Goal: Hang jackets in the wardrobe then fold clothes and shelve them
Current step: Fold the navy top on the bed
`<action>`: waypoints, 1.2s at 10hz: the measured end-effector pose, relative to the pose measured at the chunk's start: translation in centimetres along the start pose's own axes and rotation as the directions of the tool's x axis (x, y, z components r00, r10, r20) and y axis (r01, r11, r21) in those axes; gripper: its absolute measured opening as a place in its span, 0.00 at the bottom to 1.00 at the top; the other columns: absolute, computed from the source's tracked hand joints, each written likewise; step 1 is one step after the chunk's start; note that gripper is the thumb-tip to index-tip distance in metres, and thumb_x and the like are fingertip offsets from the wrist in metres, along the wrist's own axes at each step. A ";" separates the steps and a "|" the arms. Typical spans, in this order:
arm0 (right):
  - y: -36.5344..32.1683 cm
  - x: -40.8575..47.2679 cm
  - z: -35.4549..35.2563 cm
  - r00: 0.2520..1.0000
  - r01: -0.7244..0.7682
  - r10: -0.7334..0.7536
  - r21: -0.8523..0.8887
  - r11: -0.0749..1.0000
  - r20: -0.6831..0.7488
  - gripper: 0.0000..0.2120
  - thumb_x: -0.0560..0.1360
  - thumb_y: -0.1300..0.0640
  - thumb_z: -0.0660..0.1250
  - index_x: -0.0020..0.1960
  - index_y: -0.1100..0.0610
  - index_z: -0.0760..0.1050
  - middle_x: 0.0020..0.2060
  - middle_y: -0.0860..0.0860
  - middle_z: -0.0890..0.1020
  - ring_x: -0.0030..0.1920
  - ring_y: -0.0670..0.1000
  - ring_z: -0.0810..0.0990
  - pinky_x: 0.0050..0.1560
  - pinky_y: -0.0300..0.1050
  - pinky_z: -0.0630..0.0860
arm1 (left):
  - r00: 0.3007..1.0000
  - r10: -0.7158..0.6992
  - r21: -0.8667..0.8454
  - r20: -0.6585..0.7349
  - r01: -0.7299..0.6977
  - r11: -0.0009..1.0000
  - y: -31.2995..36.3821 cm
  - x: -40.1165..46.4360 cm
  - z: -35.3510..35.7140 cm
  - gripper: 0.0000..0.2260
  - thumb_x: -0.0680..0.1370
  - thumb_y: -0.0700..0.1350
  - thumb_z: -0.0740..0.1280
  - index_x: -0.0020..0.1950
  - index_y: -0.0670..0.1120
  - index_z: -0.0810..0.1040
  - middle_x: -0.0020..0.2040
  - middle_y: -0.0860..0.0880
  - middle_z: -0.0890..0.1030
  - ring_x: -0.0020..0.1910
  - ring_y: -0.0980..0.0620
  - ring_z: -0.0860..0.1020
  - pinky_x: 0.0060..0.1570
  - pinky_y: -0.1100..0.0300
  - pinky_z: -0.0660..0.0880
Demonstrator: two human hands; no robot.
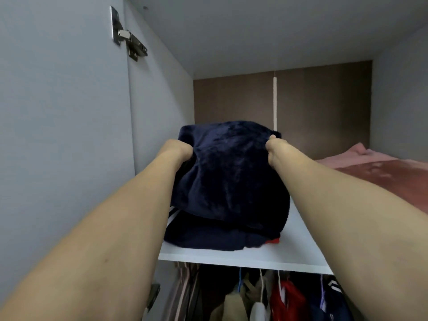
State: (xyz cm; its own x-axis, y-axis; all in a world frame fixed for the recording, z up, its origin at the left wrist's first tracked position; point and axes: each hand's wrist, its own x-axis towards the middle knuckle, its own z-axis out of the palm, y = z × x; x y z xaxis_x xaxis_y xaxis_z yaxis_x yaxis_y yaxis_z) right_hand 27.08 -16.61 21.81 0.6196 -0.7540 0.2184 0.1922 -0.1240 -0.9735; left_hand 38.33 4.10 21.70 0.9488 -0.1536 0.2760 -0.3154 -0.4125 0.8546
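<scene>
A: What takes up most of the view?
B: The inside of a pale grey wardrobe [69, 112], with a brown panelled back wall [231, 100] and a flat white shelf board [243, 258] running across the lower middle.

A: And on that shelf?
B: A bulky, dark navy fleece garment [231, 177], folded into a rounded bundle. It sits on top of another folded dark navy piece with white stripes [208, 239], which lies directly on the board. A sliver of red cloth [273, 240] peeks out at the stack's right edge.

A: Anything beside the stack?
B: To the right, farther along the same shelf, lies a pink and dusty-red soft blanket [382, 170], apart from the navy stack.

A: Where are the hands?
B: Both bare arms reach forward. The left hand [178, 150] grips the fleece bundle on its upper left side, fingers buried in the fabric. The right hand [275, 149] clutches its upper right side, thumb showing on top.

A: Below the shelf?
B: Hanging clothes: beige garments [234, 304], a red jacket [289, 300] and a dark blue one [333, 300], on thin hangers.

A: Smaller details?
B: A metal door hinge [129, 35] on the left wall, up high.
</scene>
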 end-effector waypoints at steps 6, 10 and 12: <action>5.8 4.2 2.3 0.958 0.282 -0.121 -0.787 0.549 0.259 0.23 0.85 0.52 0.46 0.73 0.62 0.67 0.73 0.60 0.68 0.72 0.59 0.66 0.70 0.48 0.61 | 0.798 0.242 0.126 0.553 -0.367 0.922 -3.8 4.4 8.2 0.25 0.84 0.58 0.53 0.77 0.46 0.66 0.77 0.46 0.65 0.75 0.47 0.64 0.76 0.53 0.56; 10.6 8.0 3.2 0.923 0.310 0.067 -0.835 0.454 0.379 0.20 0.84 0.57 0.52 0.74 0.64 0.62 0.73 0.62 0.67 0.70 0.60 0.69 0.70 0.52 0.65 | 0.749 0.234 0.444 0.620 -0.581 0.682 -9.0 8.1 11.5 0.42 0.67 0.68 0.45 0.80 0.55 0.50 0.81 0.52 0.48 0.80 0.49 0.47 0.77 0.43 0.46; 7.3 5.2 1.6 0.951 0.308 -0.166 -0.759 0.574 0.260 0.27 0.83 0.44 0.49 0.76 0.58 0.63 0.74 0.57 0.68 0.73 0.59 0.65 0.75 0.55 0.58 | 0.854 0.164 0.369 0.494 -0.377 0.850 -6.6 6.1 9.4 0.29 0.82 0.64 0.50 0.79 0.51 0.60 0.80 0.49 0.59 0.78 0.47 0.58 0.77 0.48 0.52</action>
State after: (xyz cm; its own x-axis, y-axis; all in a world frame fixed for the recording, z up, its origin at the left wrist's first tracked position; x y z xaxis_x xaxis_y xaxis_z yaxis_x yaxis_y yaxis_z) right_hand 32.96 -20.37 15.98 0.7556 -0.5286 0.3867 -0.2767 -0.7928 -0.5431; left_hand 45.99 -2.55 13.64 0.7497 -0.6426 0.1581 -0.6317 -0.6238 0.4603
